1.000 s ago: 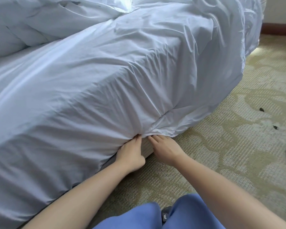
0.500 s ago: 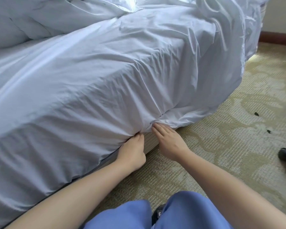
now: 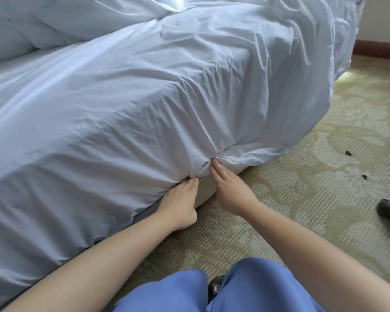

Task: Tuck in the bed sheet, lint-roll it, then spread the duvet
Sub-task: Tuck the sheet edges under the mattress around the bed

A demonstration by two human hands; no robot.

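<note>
Right now my fingers on the right hand lie straight and together, tips pressed into the bunched fold of the bed sheet at the mattress's lower edge. The left hand sits just beside it, fingertips buried under the sheet's hem; I cannot tell whether they pinch cloth. I judge both are placed there to push slack under the mattress, above the striped bed base showing between them. The duvet lies heaped at the far side of the bed. Compared with a second ago, the right fingertips have climbed higher into the fold, and more of the base shows. The carpet lies beneath my knees.
</note>
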